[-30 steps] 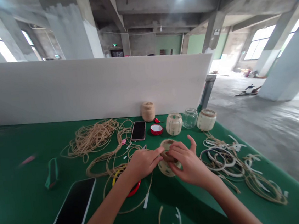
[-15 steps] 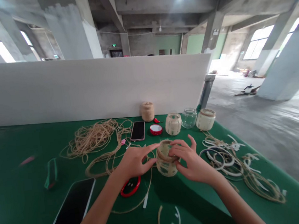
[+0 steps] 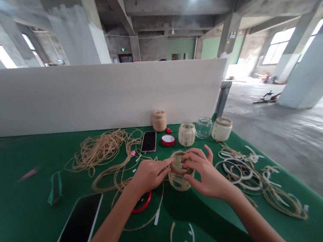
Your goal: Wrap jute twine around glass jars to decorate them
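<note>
A glass jar [image 3: 180, 183] with pale strips on its sides and brown twine around its neck stands upright on the green table in front of me. My left hand [image 3: 152, 172] presses its index finger and thumb, close together, against the left of the jar's rim. On the other side, my right hand [image 3: 204, 172] grips the rim, thumb outside and fingertips over the opening, its little finger raised. A strand of twine [image 3: 161, 205] runs below my left hand. Partly under that hand lies a red ring-shaped roll [image 3: 144, 206].
Behind stand a twine-covered jar [image 3: 159, 121], two pale-covered jars [image 3: 187, 134] [image 3: 222, 129] and a clear jar [image 3: 204, 128]. A phone [image 3: 148, 142], red tape roll [image 3: 168, 140] and twine heap [image 3: 102, 150] lie nearby. A tablet [image 3: 77, 226] is left; rings and cord [image 3: 246, 173] right.
My left hand's fingers have come closer together and lower at the jar's rim. My right fingers have shifted slightly along the rim. The jar stays in about the same spot.
</note>
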A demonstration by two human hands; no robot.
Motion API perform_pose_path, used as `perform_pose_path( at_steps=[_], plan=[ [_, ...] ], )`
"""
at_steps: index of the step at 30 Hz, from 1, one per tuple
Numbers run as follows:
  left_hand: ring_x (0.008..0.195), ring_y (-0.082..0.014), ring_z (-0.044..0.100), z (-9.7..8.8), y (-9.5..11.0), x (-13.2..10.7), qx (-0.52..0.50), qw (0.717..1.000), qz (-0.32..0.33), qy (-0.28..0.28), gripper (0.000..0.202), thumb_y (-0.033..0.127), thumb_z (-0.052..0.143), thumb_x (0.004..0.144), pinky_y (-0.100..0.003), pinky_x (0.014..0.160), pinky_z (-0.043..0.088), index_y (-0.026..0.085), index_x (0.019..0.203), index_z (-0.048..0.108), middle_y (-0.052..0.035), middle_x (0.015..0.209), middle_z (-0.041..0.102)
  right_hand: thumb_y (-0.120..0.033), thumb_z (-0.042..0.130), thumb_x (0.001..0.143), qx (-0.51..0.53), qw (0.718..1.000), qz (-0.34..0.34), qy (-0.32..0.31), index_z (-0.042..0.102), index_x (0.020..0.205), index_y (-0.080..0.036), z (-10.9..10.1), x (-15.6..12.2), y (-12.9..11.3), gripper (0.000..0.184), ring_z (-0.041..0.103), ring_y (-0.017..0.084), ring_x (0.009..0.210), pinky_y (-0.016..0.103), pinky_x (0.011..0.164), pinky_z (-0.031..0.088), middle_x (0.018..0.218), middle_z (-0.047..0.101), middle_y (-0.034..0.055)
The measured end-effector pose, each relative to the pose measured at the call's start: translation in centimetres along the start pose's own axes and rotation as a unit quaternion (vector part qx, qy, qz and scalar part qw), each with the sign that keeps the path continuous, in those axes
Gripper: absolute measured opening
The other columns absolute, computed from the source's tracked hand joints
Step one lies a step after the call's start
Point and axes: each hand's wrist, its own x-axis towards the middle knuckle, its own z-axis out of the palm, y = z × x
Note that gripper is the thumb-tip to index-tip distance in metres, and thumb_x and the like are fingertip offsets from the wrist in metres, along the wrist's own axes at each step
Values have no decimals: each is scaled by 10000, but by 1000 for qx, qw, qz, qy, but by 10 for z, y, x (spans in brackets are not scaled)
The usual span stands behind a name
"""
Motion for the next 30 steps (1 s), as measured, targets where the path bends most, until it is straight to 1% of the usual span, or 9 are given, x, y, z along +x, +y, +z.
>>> perform_pose_path(
  at_steps=[2,5,7,10,13,18,21,24,30],
  plan=[
    [687,-154,626,0,3,0,-3,1000,-1,4,319,328,381,903,-240,594,415,248,1199,471,-10,872,683,-291,524,779,-11,1000,2,12,552,777,-215,1,0,-3,82,378,267,1130,555,1007,-62,1002,582,44],
    [719,-160,629,0,10,1,-13,1000,-1,-3,279,330,383,900,-239,611,413,219,1130,496,-20,839,675,-311,526,790,-20,1000,-6,17,561,857,-222,1,0,-6,116,398,261,1120,553,1005,-94,997,595,43],
    [694,-165,623,0,17,2,-20,1000,-9,-20,253,344,389,896,-244,599,404,207,1079,498,-13,787,666,-268,513,792,-18,1000,-16,9,555,882,-224,2,0,-8,109,409,252,1116,551,1008,-94,991,602,41],
    [619,-159,605,0,27,5,-41,998,-33,-40,239,374,395,891,-243,568,383,192,1014,490,4,712,648,-167,481,769,-10,1000,-23,-1,538,857,-218,4,-1,-7,117,424,234,1109,543,1014,-87,948,611,31],
    [607,-152,601,-3,32,6,-67,996,-41,-45,245,384,400,887,-239,566,376,192,1018,478,11,695,644,-135,463,753,1,1000,-25,-5,521,817,-213,6,-1,-5,116,432,229,1100,534,1021,-82,921,614,31],
    [578,-152,579,-14,21,3,-50,998,-22,-42,396,371,447,851,-226,514,339,198,1204,403,18,648,617,-112,436,738,18,999,-28,-9,512,782,-214,5,-1,-2,134,430,231,1104,525,1031,-53,879,618,32],
    [537,-142,554,-17,10,0,-23,999,-28,-35,427,393,454,841,-217,476,301,220,1229,407,25,616,597,-97,435,727,33,999,-23,-19,519,812,-218,3,-1,1,170,422,223,1115,530,1029,-62,864,614,17],
    [510,-134,540,-15,3,-1,-10,999,-30,-33,426,412,432,854,-212,466,294,246,1246,412,29,602,597,-87,449,710,41,999,-19,-25,529,829,-219,2,-1,3,196,420,217,1115,533,1029,-61,890,610,9],
    [508,-128,544,-9,5,-1,-32,998,-34,-39,404,349,395,876,-199,469,311,240,1265,402,24,614,604,-83,453,702,42,999,-19,-25,543,841,-219,0,-1,3,214,414,223,1118,538,1033,-13,939,608,16]
  ],
)
